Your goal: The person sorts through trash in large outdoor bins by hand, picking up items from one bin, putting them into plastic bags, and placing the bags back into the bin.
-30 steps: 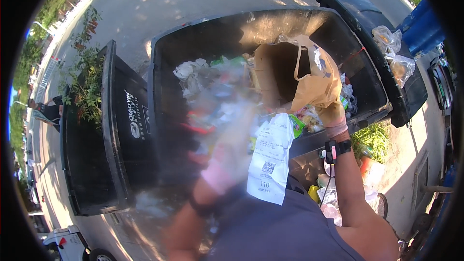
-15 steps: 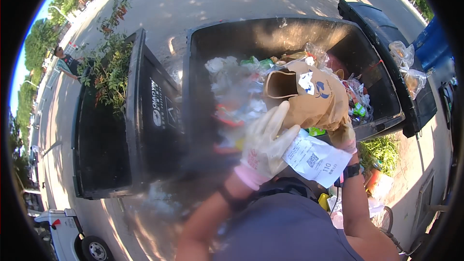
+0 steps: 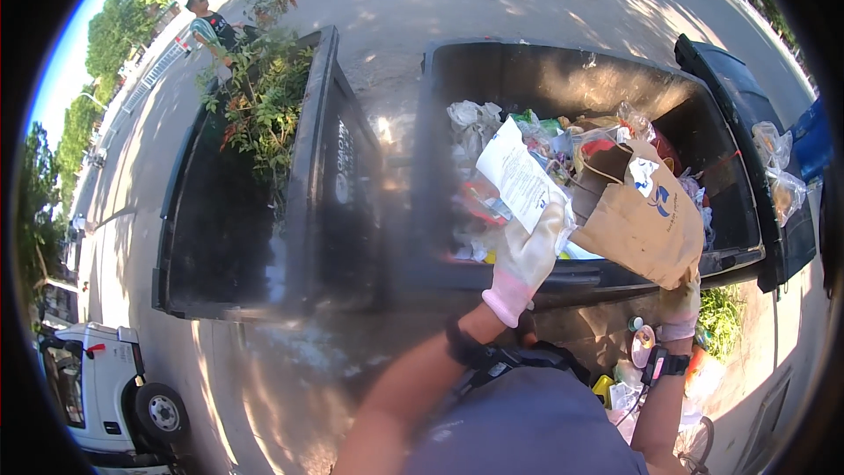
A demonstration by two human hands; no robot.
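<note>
My left hand (image 3: 530, 251), in a pale glove with a pink cuff, grips the lower end of a white printed paper slip (image 3: 517, 171). The slip sticks up over the heap of mixed rubbish (image 3: 549, 145) inside a large black bin (image 3: 554, 277). My right hand (image 3: 679, 308), also gloved and partly hidden, is closed on the bottom corner of a brown paper bag (image 3: 637, 224). The bag tilts over the bin's near rim, its mouth turned up and to the left. A torn white label and a blue print show on its side.
To the left stands another black bin (image 3: 237, 246) with leafy branches (image 3: 264, 97) in it. Behind it a person (image 3: 211, 25) stands on the pavement. Clear bags (image 3: 778, 171) hang over the open lid at right. Loose litter (image 3: 629, 378) lies by my right forearm; a white truck (image 3: 97, 387) is parked lower left.
My left hand has gone from beside the slip near my right wrist to up over the bin, now with the slip in it. The view has shifted, so the bins sit further right.
</note>
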